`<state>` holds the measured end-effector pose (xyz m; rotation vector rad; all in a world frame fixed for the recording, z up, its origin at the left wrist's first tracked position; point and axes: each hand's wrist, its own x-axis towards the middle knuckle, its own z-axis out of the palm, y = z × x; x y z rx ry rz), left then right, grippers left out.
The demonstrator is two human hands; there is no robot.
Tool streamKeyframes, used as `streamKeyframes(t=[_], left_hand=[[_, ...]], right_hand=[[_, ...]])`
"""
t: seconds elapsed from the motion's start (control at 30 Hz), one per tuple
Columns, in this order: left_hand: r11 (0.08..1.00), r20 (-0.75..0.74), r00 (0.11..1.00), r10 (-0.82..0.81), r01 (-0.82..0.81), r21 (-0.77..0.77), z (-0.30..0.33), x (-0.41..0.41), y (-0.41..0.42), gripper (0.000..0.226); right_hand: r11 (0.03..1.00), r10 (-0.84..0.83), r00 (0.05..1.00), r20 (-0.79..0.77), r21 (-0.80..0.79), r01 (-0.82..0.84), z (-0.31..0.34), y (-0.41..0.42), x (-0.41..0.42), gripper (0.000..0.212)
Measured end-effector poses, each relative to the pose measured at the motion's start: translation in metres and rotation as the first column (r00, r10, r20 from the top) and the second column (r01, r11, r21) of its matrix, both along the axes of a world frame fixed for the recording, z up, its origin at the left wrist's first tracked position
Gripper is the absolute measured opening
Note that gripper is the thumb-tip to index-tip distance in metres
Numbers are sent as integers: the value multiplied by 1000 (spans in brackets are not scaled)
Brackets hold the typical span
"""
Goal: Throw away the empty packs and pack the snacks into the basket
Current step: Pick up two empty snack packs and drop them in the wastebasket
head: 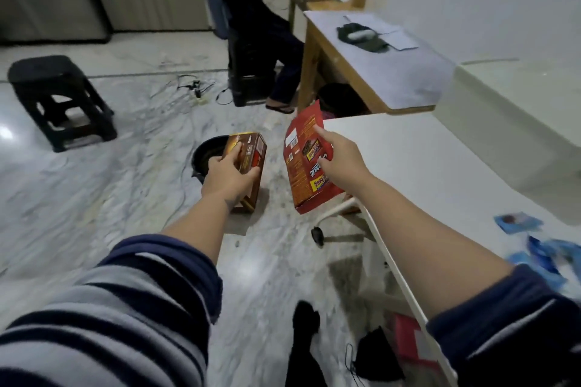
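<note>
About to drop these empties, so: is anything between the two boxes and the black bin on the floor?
Nothing visible. The brown box in the left hand hangs right beside the bin; the red box in the right hand has only bare floor between.

A single wide-angle view from head height looks forward and steeply down along both outstretched arms, with striped sleeves filling the bottom corners. The left hand and right hand sit near the frame's centre, close to the lens. The marble floor spreads across the left and middle, curved by the lens. A white table runs along the right edge, while a black stool and a seated person lie farther off at the top.
</note>
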<state>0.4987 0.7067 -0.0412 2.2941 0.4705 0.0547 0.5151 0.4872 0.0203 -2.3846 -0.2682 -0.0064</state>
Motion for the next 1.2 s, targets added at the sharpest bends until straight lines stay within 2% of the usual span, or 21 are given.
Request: streamKeyframes(t=[0.2,0.33,0.43,0.6,0.9,1.07,1.2], left_hand=[[987,-34,991,128,-130,-96,-26,88,57,81],[969,-99,972,215,-225,-106,-44,142,87,84],[973,-147,966,212,-223,-66,-61,180,108,84],[962,-210,945,250,-266,-55,-99,254,147,76],[956,-378,905,195,-261,-134,-196,388,216,75],[953,-424,896,133,-233,-193,-241,435,244,90],[969,-459,883,96,-187,-158,-260,450,256,86]], right_hand=[[988,147,988,-51,-40,-149,-28,61,121,66],[969,234,964,-128,-57,-242,-50,101,196,65],[962,251,958,-142,-74,-263,-71,129,246,62],[965,222,954,-203,-93,-245,-121,177,320,59],[985,102,923,-371,-95,-147,-229,280,436,60],[993,48,892,-450,-72,-89,-272,312,477,60],[990,9,846,-533,-117,-84,-295,315,488,63]])
